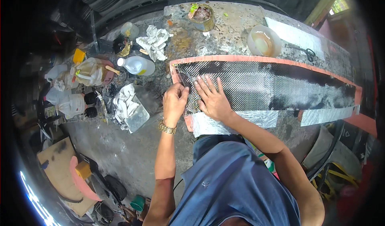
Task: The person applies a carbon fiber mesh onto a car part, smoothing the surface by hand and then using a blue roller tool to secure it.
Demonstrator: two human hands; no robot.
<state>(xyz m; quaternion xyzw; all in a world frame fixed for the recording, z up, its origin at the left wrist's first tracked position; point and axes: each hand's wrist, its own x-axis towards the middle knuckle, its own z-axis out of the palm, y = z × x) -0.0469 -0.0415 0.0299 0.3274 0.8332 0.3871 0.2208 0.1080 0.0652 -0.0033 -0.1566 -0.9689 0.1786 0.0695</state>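
A long sheet of black and silver woven carbon fibre cloth lies on a pinkish-orange mould, whose rim shows along the far and left sides. My right hand rests flat on the cloth near its left end, fingers spread. At the left edge of the cloth is my left hand, its thumb and fingertips pinched together. Whatever sits between them is too small to make out. Pale, shiny strips stick out from under the near edge.
Scissors, a translucent bowl and a crusted tin stand beyond the mould. Leftward on the stained table are a white bottle, crumpled white cloths, a clear lidded tub and several containers.
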